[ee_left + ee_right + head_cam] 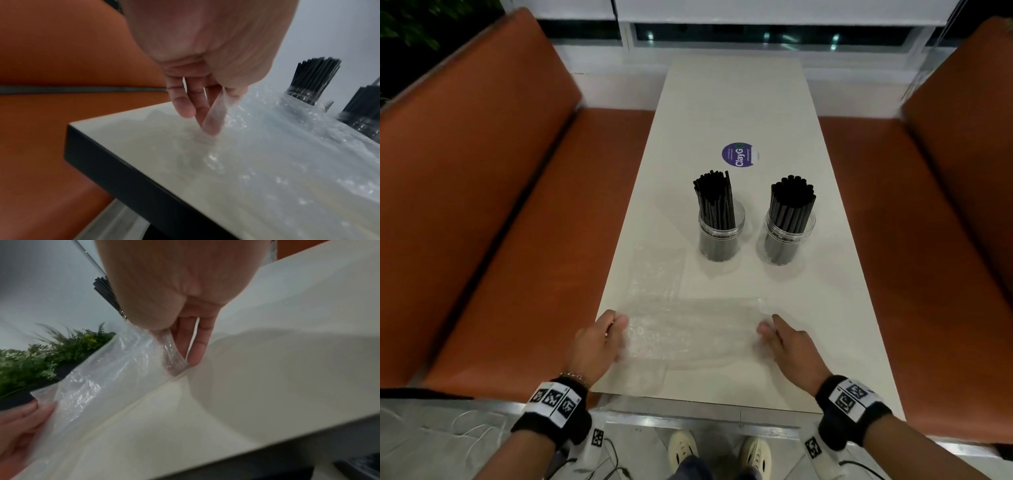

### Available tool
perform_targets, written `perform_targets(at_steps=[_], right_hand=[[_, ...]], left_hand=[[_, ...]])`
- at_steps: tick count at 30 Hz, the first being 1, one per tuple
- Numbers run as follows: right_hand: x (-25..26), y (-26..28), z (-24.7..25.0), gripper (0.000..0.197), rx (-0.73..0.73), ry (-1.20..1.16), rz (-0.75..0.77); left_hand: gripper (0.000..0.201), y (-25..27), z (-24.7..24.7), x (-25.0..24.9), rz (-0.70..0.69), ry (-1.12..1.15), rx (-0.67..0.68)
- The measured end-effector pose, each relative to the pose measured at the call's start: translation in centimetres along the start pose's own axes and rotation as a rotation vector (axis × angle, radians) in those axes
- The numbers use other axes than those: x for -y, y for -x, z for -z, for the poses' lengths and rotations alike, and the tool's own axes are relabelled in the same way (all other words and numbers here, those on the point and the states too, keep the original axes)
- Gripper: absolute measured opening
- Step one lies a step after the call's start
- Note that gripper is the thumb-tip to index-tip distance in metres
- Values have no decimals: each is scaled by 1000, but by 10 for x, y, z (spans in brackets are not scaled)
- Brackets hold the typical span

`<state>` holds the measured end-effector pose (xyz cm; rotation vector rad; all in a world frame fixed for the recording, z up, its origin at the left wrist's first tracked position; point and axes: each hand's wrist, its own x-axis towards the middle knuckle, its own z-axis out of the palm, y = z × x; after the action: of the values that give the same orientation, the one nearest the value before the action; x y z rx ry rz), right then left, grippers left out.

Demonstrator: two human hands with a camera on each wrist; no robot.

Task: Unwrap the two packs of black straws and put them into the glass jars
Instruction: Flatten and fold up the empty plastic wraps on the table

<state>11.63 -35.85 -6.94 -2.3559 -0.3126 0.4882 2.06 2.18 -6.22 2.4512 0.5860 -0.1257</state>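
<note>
Both glass jars stand upright and well apart from our hands: the left jar and the right jar, each filled with a bundle of black straws rising above its rim. So we judge the real work done; only the packaging remains.

Our left hand pinches one end of the clear wrapper between thumb and fingers, and our right hand pinches the other end, its fingers curled narrowly on the film. The wrapper lies stretched across the near end of the desk. A second clear wrapper lies flat just beyond the left hand, reaching toward the left jar.

What could go wrong? The film is thin and slippery, so a light pinch may let one end slide free — then it would sag or drift off the desk edge, which is close to the left hand. If we sweep the wrapper forward while gathering it, it might catch the second wrapper and drag that against the left jar; with tall straws in it, the jar looks top-heavy and could tip.

The only legible writing is on a round purple sticker beyond the jars — it reads "ClayG", with smaller print too fine to make out.
</note>
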Motion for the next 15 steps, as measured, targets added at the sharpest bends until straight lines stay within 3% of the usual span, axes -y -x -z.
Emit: perform_targets(at_steps=[7, 15], right_hand=[[0, -28, -13, 20, -37, 18, -156], [10, -34, -14, 21, -101, 2, -303]], left_hand=[[37, -13, -16, -7, 106, -226, -11], [41, -16, -21, -15, 157, -288, -37]])
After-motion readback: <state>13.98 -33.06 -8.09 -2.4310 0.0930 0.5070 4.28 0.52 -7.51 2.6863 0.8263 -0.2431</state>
